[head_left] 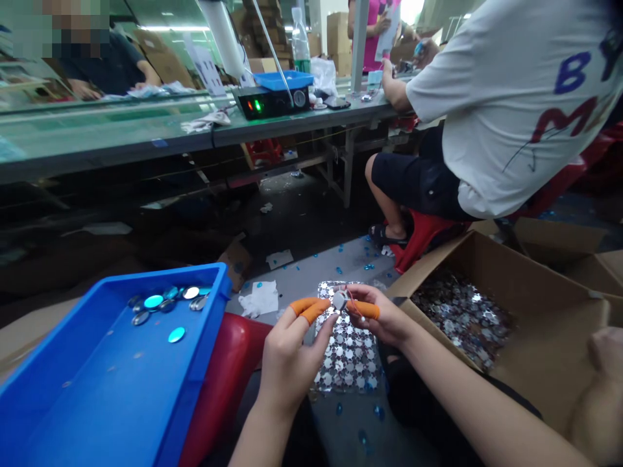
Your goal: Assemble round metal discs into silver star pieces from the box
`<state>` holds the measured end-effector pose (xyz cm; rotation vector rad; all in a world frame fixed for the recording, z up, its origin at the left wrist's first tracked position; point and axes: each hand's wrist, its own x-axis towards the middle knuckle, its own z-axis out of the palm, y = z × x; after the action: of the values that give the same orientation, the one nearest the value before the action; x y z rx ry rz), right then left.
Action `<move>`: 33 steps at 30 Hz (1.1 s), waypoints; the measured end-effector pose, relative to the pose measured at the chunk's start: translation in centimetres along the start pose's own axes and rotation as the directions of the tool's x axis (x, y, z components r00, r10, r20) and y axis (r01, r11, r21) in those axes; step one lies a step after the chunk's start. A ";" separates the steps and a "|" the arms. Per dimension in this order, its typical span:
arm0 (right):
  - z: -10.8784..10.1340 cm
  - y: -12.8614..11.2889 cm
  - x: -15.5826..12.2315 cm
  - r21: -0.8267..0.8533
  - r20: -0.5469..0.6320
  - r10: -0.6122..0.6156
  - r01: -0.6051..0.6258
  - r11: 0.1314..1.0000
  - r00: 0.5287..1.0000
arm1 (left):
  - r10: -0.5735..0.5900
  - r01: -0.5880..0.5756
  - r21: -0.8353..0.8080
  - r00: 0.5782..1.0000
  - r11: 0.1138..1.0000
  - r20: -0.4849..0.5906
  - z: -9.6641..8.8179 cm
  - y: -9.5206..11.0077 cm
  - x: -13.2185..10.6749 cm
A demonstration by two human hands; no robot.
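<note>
Between the fingertips of both hands is a small silvery metal part [339, 299] with thin red wires hanging from its right side. My left hand [298, 344], with orange finger cots on two fingers, pinches it from the left. From the right my right hand [382, 318] grips it, an orange cot on one finger; the wires run along those fingers. Just beneath the hands lies a clear tray [318, 383] filled with rows of star-shaped silvery pieces. Its upper middle is partly covered by the hands.
At left a blue bin [121, 389] holding several shiny round discs [154, 302] rests on a red stool [228, 363]. An open cardboard box [545, 311] of metal parts stands at right. A seated co-worker [506, 110] is beyond it, near a long workbench [146, 139].
</note>
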<state>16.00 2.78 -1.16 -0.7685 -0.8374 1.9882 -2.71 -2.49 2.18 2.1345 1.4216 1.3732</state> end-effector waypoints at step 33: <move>-0.7 0.8 0.3 -0.052 0.042 0.006 -0.003 0.999 0.999 | -0.071 0.082 -0.136 0.994 0.987 0.081 -0.1 -0.1 0.1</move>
<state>16.04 2.90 -2.25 -0.7611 -0.9158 1.9993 -2.81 -2.34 2.20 2.0011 1.3234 1.3080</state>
